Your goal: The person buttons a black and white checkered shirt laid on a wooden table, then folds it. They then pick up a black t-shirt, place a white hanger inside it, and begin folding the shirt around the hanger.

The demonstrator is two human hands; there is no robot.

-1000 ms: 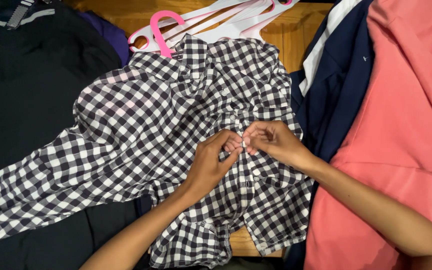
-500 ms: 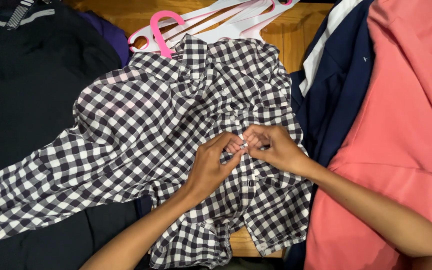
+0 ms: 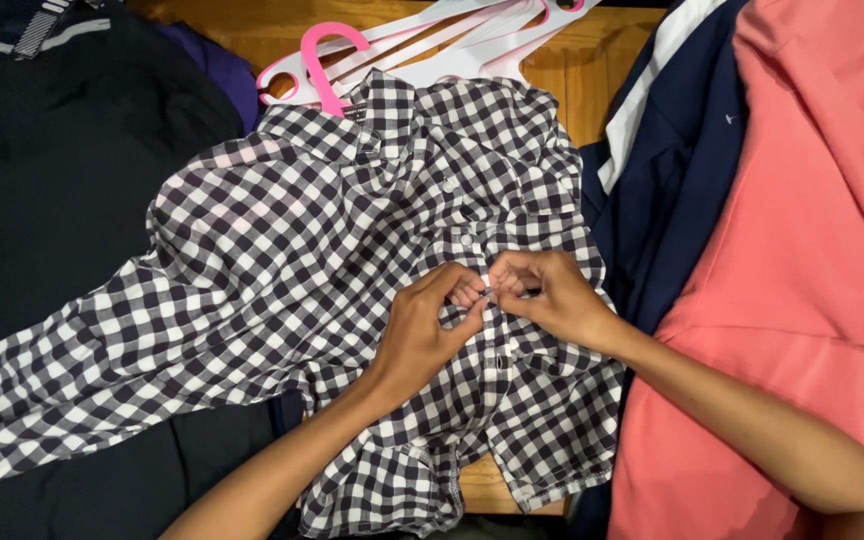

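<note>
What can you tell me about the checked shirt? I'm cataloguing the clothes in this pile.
The checked shirt is a black-and-white gingham button-up of thin woven cloth, lying crumpled and front up across dark garments on a wooden table. One long sleeve stretches toward the lower left. Small pale buttons run down the front placket. Its collar lies at the pink and white hangers. The left hand and right hand pinch the placket at mid-front with their fingers.

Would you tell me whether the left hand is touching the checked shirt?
Touching: the head view shows the left hand pinching the checked shirt at its button strip.
</note>
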